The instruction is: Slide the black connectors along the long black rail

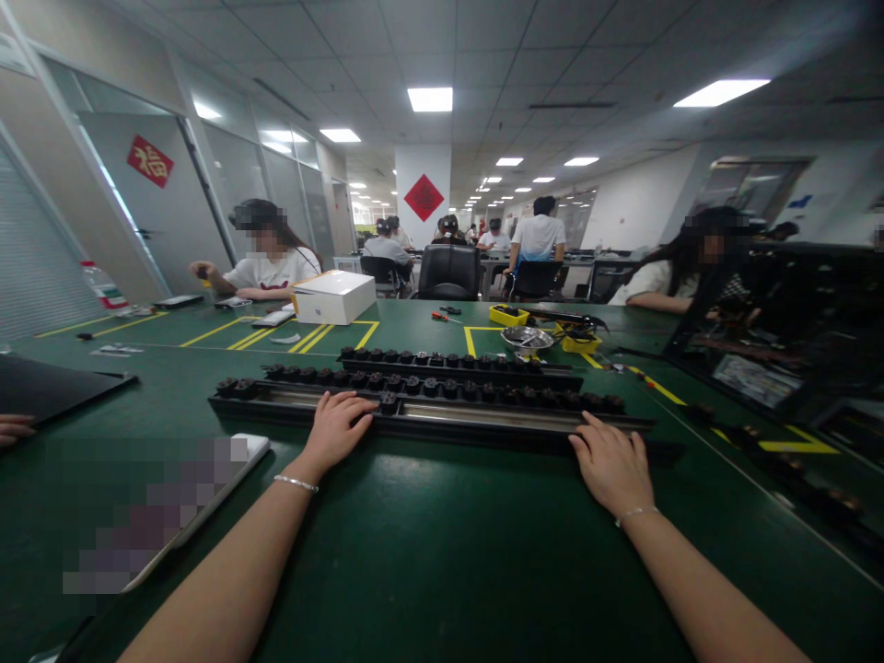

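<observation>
A long black track (483,425) with a shiny metal strip along its channel lies crosswise on the green table in front of me. My left hand (338,428) holds it left of its middle, fingers over the top and thumb towards the near side. Just right of those fingers a round black socket module (389,403) sits in the channel. Near the right end, my right hand (611,460) grips the same track, its fingertips on the near edge. More socket modules (244,389) sit at the track's left end. Behind it are further black tracks (470,365) lined with similar modules.
A tablet-like device (252,448) lies left of my left forearm. Another person's hand (15,428) shows at the left edge. Further back are a white box (338,296), a metal bowl (527,340), yellow bins (507,316) and a red screwdriver (442,317). Dark equipment (794,341) stands right.
</observation>
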A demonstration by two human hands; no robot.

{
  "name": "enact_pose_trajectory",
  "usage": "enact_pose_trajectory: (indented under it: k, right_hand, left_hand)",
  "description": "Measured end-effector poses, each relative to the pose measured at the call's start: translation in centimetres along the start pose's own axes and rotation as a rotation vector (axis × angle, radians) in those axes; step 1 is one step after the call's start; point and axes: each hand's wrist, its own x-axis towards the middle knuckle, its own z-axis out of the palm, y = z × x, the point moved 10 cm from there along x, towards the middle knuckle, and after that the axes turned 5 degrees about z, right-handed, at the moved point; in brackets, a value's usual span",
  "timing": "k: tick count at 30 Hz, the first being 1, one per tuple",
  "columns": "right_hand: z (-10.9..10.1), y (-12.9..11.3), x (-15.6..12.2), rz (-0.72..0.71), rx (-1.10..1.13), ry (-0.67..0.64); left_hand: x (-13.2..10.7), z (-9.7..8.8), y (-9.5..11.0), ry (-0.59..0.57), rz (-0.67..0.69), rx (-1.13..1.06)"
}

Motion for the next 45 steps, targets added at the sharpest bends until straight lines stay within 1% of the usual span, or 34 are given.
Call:
enact_pose_trajectory:
  k: [5, 25, 34, 45]
  right_hand:
    - [0.0, 0.0, 0.0, 0.001, -0.008, 0.008]
    - [0.0, 0.1, 0.1, 0.01, 0.016, -0.035]
    - [0.0, 0.0, 0.0, -0.003, -0.006, 0.01]
    - [0.0, 0.0, 0.1, 0.003, 0.017, -0.016]
  left_hand:
    - [0.0, 0.1, 0.1, -0.001, 0.008, -0.008]
    - [0.1, 0.1, 0.8, -0.021, 0.036, -0.008]
    - [0.1, 0.2, 1.2, -0.039, 0.059, -0.008]
    - [0.1, 0.3, 1.3, -0.051, 0.062, -0.016]
